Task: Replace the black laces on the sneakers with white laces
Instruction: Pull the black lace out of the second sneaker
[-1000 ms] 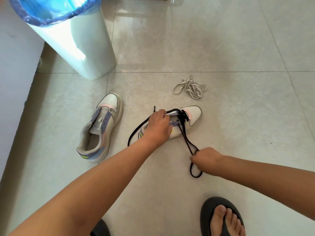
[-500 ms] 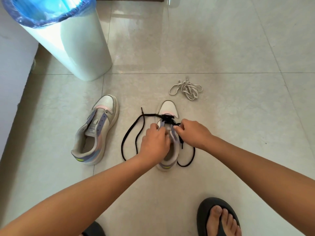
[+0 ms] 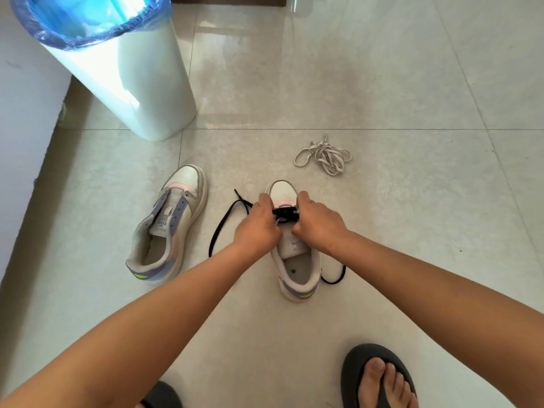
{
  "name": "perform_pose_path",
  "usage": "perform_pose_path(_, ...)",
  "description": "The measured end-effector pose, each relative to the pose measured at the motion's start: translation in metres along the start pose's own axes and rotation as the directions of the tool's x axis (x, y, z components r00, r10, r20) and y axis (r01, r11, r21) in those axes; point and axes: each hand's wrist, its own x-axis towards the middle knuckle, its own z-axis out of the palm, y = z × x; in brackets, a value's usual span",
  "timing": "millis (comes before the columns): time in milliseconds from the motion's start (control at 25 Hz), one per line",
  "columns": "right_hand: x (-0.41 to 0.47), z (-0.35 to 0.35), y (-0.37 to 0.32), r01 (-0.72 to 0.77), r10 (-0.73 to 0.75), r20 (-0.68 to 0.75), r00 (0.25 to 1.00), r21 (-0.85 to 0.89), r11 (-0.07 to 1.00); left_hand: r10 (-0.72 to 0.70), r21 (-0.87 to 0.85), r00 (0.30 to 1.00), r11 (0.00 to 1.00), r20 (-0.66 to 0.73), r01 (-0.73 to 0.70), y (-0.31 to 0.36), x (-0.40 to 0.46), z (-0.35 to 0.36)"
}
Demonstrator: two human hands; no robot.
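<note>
Two hands on the right sneaker [image 3: 297, 260], which sits upright on the tiled floor [image 3: 412, 231], toe pointing away. Left hand [image 3: 259, 228] and right hand [image 3: 319, 223] both have fingers curled, pinching the black lace [image 3: 284, 213] where it crosses the lowest eyelets near the toe. Loose lace ends trail on the floor: one loops out to the left, one shows beside the heel on the right. Second sneaker [image 3: 167, 225] lies to the left, unlaced, well apart. White laces [image 3: 323, 156] sit in a loose bundle beyond the toe, untouched. Bin with blue liner [image 3: 117, 69] stands far left. Foot in a dark sandal [image 3: 379, 378] at bottom right.
</note>
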Motion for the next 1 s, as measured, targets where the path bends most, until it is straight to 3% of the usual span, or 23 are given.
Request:
perform_pose_path(200, -0.005, -0.011, 0.023, 0.045, -0.045, 0.007, 0.999, -0.045, 0.998, 0.121, 0.235, 0.993, 0.965, 0.011, -0.120, -0.020, -0.003, -0.016)
perform_pose_path(400, 0.008, -0.009, 0.011, 0.046, -0.034, 0.059, 0.998, -0.213, 0.976, 0.165, 0.169, 0.986, 0.972, -0.015, -0.160, -0.011, -0.002, -0.006)
perform_pose_path(480, 0.010, -0.009, 0.013, 0.004, -0.006, 0.105, 0.994, 0.022, 1.000, 0.151, 0.169, 0.988, 0.975, -0.031, -0.143, -0.011, 0.000, -0.002)
perform_pose_path(560, 0.009, -0.008, 0.018, -0.080, 0.017, 0.170, 0.985, 0.372, 0.925, 0.138, 0.239, 0.990, 0.962, -0.015, -0.131, -0.008, 0.003, 0.002)
perform_pose_path(680, 0.010, -0.008, 0.017, -0.078, 0.006, 0.130, 0.991, 0.555, 0.828, 0.147, 0.379, 0.988, 0.913, 0.037, -0.150, 0.003, 0.010, 0.006)
perform_pose_path(800, 0.010, -0.016, 0.010, -0.080, -0.022, 0.135, 0.991, 0.706, 0.704, 0.098, 0.248, 0.986, 0.960, 0.134, -0.129, 0.003, 0.017, 0.001)
perform_pose_path(880, 0.009, -0.030, 0.017, -0.167, -0.145, 0.322, 0.936, 0.765, 0.622, 0.070, 0.018, 0.988, 0.997, 0.137, -0.073, -0.005, 0.018, -0.005)
perform_pose_path(960, 0.006, -0.038, 0.026, -0.262, -0.198, 0.510, 0.837, 0.691, 0.673, -0.013, -0.148, 0.998, 0.989, 0.056, 0.021, -0.015, 0.017, -0.010)
perform_pose_path(1000, 0.006, -0.037, 0.029, -0.250, -0.135, 0.514, 0.847, 0.611, 0.751, -0.059, -0.161, 0.998, 0.985, 0.038, 0.065, -0.018, 0.017, -0.011)
